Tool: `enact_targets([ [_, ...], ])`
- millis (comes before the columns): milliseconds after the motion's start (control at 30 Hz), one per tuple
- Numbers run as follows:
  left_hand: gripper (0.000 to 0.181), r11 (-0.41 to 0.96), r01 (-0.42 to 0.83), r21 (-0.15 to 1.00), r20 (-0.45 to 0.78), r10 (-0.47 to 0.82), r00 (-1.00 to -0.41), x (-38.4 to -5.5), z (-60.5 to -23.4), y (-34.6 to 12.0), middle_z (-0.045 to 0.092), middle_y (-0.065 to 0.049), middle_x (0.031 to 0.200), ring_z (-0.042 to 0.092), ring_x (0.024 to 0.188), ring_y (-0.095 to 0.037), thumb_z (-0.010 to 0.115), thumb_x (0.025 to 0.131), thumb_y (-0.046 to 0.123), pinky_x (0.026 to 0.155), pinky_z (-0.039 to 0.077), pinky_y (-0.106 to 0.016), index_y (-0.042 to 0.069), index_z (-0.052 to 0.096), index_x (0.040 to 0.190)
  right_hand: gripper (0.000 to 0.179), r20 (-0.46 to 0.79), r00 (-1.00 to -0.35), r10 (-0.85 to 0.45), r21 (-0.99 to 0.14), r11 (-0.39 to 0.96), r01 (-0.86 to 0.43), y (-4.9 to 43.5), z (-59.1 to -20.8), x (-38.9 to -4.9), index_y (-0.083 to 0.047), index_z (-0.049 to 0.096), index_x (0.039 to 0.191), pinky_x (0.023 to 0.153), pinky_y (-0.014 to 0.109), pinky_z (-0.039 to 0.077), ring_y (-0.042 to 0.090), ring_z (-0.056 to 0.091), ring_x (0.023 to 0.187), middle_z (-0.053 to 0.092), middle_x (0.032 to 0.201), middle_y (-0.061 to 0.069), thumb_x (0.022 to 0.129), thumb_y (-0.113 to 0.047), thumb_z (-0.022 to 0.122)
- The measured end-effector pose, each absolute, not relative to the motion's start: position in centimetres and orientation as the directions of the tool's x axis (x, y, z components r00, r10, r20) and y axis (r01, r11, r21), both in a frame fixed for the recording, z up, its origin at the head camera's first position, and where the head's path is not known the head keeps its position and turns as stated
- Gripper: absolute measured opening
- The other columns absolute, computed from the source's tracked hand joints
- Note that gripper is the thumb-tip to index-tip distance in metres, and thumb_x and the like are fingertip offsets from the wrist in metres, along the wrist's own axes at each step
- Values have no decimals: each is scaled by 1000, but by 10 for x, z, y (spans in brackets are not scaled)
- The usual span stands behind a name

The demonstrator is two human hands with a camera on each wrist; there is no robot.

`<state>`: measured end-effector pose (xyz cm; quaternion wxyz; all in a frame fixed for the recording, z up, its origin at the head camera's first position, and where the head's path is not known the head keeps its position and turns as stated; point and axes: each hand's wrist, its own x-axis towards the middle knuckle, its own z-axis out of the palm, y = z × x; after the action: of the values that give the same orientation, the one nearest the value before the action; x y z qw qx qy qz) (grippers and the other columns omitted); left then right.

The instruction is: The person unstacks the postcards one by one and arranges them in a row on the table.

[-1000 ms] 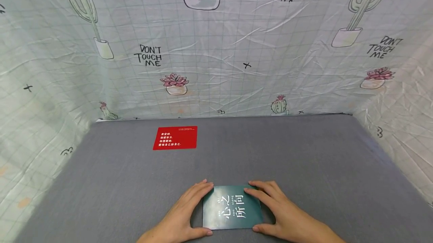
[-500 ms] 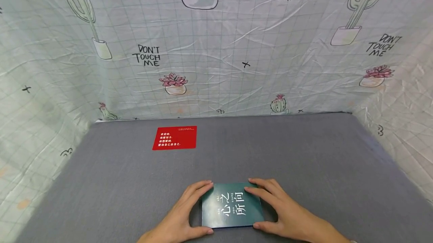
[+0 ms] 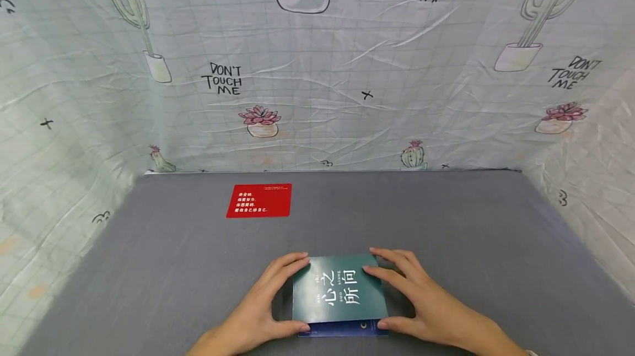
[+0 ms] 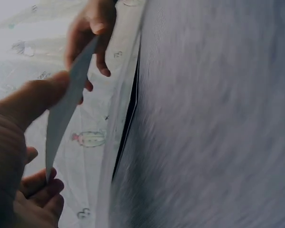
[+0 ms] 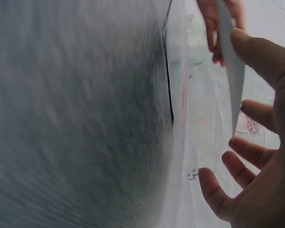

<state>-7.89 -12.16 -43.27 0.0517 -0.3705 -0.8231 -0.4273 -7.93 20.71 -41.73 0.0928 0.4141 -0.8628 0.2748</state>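
A teal card [image 3: 342, 288] with white Chinese characters is held up by both hands, tilted. My left hand [image 3: 265, 298] grips its left edge, thumb at the near corner and fingertips at the far one. On the other side my right hand [image 3: 426, 301] pinches the right edge the same way. Below the teal card a dark blue card [image 3: 342, 329] with a small yellow moon lies on the table, mostly hidden. Both wrist views show a gap between the raised card [image 4: 69, 107] and the thin dark edge [image 4: 129, 118] on the cloth.
A red card [image 3: 260, 201] with white writing lies toward the back left of the grey table [image 3: 446, 224]. A pale curtain [image 3: 317, 69] printed with cacti hangs behind the table and along both sides.
Both hands have raised the teal card and moved it slightly away from the body, uncovering a strip of the dark blue card. The red card stays where it was.
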Motion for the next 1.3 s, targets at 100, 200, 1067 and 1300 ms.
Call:
enact_targets([
  [100,90,368,666,649,408,570,-713,-84,-428,-121,34,-5,146,34,129,-19,86,72,27,99,41,-33,13,36,146,80,398,-631,-666,-381,505,-774,206,-415,-83,-17,43,144,89,39,48,23,31,129,27,152,6,76,-36,81],
  [200,88,376,689,619,429,573,-698,-89,-425,-122,33,-5,146,33,130,-22,87,70,26,99,41,-33,14,41,144,79,403,-632,-662,-379,508,-774,206,-412,-87,-18,42,144,91,38,47,22,30,130,28,152,5,77,-35,80],
  [1067,77,390,635,666,426,500,-754,-149,-398,-123,36,2,147,32,135,-18,86,69,28,99,40,-52,18,51,138,71,413,-669,-618,-456,496,-739,207,-393,-139,-15,45,143,98,51,34,25,24,133,27,152,7,81,-30,77],
  [1300,75,392,622,677,412,499,-763,-159,-394,-124,37,-1,146,32,134,-22,85,70,28,98,40,-54,14,53,136,72,409,-662,-629,-464,481,-744,206,-390,-153,-14,45,143,97,52,34,26,23,133,27,152,9,81,-30,78],
])
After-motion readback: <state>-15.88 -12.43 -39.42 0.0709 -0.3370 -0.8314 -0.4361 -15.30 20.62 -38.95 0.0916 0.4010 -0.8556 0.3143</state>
